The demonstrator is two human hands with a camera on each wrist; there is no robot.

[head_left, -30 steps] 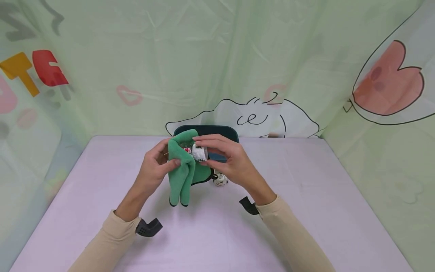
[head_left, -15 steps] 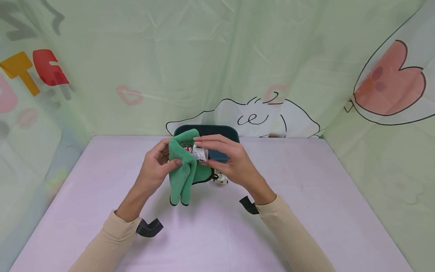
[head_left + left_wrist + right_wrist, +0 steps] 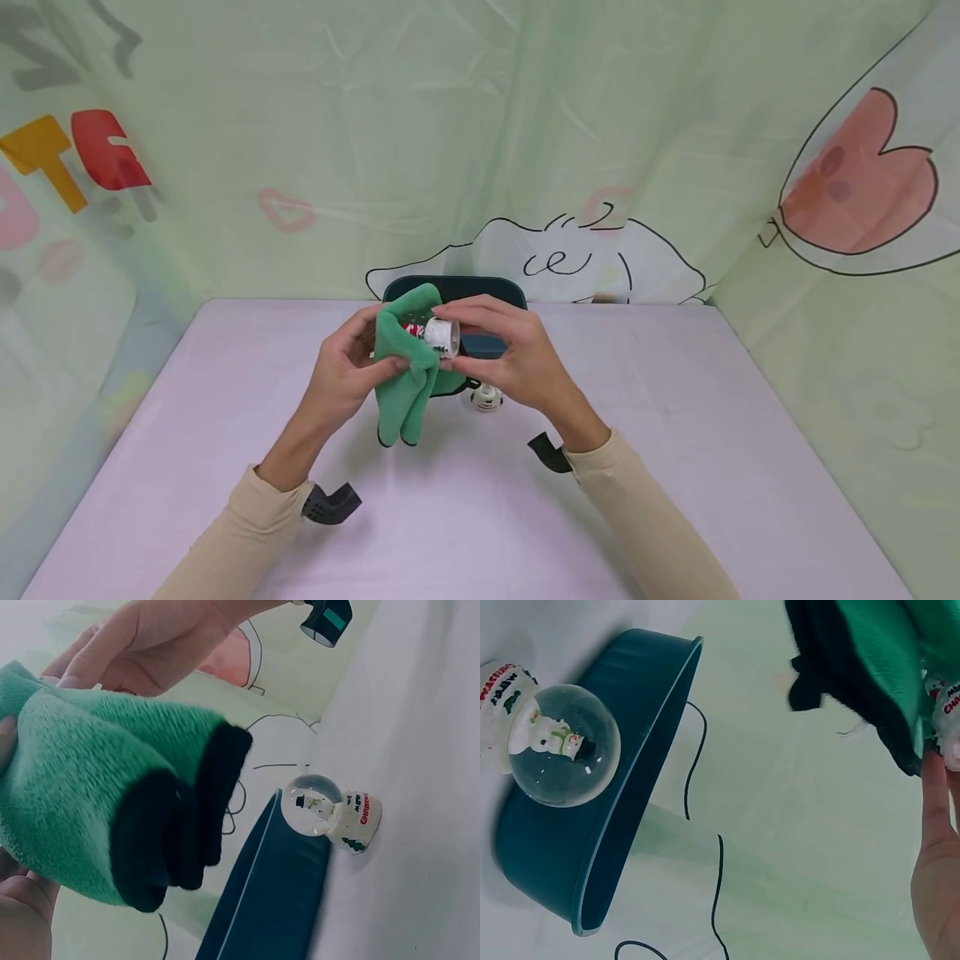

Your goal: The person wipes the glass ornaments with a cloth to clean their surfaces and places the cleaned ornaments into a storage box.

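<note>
Green cloth (image 3: 408, 400), pinched in left hand (image 3: 339, 367), folds around raised snow globe (image 3: 435, 334); right hand (image 3: 513, 337) pinches its base. Wiping seems unfinished; 2nd globe (image 3: 487, 398), near side of blue bin (image 3: 547, 847), status unclear.

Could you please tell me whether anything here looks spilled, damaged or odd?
Nothing stands out. One snow globe stands upright on the table by the basin, with no visible crack or spill. The other globe is tipped sideways, but the right hand holds it, partly covered by the cloth gripped by the left hand.
</note>
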